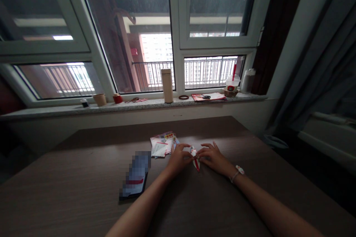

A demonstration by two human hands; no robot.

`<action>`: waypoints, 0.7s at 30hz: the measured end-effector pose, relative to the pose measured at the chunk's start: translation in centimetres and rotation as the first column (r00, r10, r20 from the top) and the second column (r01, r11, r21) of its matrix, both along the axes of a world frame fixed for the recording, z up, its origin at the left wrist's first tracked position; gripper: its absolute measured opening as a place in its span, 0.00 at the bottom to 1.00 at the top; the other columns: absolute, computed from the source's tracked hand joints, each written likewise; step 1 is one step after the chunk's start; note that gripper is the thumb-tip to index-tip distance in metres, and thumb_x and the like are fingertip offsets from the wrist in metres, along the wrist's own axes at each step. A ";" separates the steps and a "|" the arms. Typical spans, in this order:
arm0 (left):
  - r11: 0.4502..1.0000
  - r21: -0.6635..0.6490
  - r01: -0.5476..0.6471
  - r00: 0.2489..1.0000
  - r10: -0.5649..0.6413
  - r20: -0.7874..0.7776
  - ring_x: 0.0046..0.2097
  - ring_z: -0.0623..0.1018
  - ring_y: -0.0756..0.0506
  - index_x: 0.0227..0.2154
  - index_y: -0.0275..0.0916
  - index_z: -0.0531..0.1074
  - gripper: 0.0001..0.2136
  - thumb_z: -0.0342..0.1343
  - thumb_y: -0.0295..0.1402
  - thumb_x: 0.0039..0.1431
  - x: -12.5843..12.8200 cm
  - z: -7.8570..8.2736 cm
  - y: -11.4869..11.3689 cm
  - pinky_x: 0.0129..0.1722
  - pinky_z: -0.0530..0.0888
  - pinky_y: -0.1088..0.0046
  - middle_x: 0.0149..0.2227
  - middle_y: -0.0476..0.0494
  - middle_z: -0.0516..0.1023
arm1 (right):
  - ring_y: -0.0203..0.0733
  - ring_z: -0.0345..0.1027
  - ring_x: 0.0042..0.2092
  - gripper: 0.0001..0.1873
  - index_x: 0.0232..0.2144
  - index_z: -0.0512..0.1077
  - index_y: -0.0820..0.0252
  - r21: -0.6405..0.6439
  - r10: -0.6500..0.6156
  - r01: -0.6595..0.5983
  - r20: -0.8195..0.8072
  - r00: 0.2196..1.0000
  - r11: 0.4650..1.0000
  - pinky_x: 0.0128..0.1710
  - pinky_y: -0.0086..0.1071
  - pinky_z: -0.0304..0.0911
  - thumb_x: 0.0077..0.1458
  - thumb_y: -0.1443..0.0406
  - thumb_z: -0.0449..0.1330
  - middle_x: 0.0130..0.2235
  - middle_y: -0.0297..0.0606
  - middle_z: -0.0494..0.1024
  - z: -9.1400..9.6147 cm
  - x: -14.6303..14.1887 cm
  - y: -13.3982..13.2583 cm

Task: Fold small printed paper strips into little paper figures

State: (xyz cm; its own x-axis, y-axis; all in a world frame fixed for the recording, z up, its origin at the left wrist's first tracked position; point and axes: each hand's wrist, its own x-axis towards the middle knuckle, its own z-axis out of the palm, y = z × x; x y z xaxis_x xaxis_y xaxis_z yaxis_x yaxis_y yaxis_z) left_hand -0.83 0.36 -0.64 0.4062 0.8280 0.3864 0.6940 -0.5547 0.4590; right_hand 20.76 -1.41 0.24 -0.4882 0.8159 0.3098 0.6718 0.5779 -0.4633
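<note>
Between my two hands, just above or on the table, is a small piece of folded paper (196, 163), white and pale with a red stripe, narrowing to a point toward me. My left hand (179, 160) pinches its left side with thumb and forefinger. On the other side, the fingertips of my right hand (213, 158) close on its right edge. A bracelet (236, 173) circles my right wrist. Left of my left hand lie printed paper sheets (162, 144) in a loose pile. Nearer me is a phone (137, 176) with its screen lit and blurred.
The brown table (69, 170) reaches to the wall under a window. Along the sill (133, 105) stand a beige thermos (167, 86), a paper cup (100, 99), a drink cup with a red straw (232, 83), a white bottle (248, 80) and papers with scissors (206, 97).
</note>
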 end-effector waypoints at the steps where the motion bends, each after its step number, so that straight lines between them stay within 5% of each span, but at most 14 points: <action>1: 1.000 -0.007 -0.012 1.000 0.012 0.000 0.57 0.68 0.39 0.29 0.45 0.81 0.03 0.63 0.34 0.53 0.0 0.0 0.0 0.62 0.53 0.48 0.52 0.42 0.73 | 0.50 0.57 0.60 0.08 0.38 0.77 0.44 0.011 -0.007 0.007 0.005 1.000 1.000 0.62 0.62 0.28 0.58 0.59 0.58 0.47 0.31 0.79 -0.1 -0.1 0.0; 11: 0.997 0.022 -0.073 0.994 0.074 -0.085 0.60 0.65 0.41 0.35 0.48 0.80 0.06 0.60 0.33 0.56 0.0 0.1 -0.4 0.64 0.43 0.46 0.56 0.44 0.70 | 0.50 0.57 0.60 0.08 0.37 0.77 0.46 0.040 -0.027 0.027 0.005 1.000 0.999 0.62 0.61 0.26 0.56 0.59 0.60 0.46 0.33 0.79 0.1 -0.5 -0.2; 21: 0.993 -0.050 -0.106 0.993 0.103 -0.061 0.59 0.66 0.41 0.32 0.46 0.80 0.06 0.58 0.36 0.58 0.4 0.8 -0.6 0.65 0.42 0.45 0.55 0.45 0.71 | 0.51 0.56 0.60 0.09 0.39 0.77 0.45 0.031 -0.057 0.057 -0.016 0.998 0.998 0.62 0.62 0.25 0.57 0.58 0.58 0.46 0.34 0.79 -0.3 -0.7 0.1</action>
State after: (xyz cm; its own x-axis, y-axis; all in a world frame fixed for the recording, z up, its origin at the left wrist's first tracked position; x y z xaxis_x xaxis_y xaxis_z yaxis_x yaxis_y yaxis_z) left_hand -0.40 -0.25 0.14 0.3367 0.8858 0.3193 0.7732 -0.4536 0.4433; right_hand 20.04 -1.33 -0.02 -0.4365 0.8318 0.3429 0.6973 0.5536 -0.4553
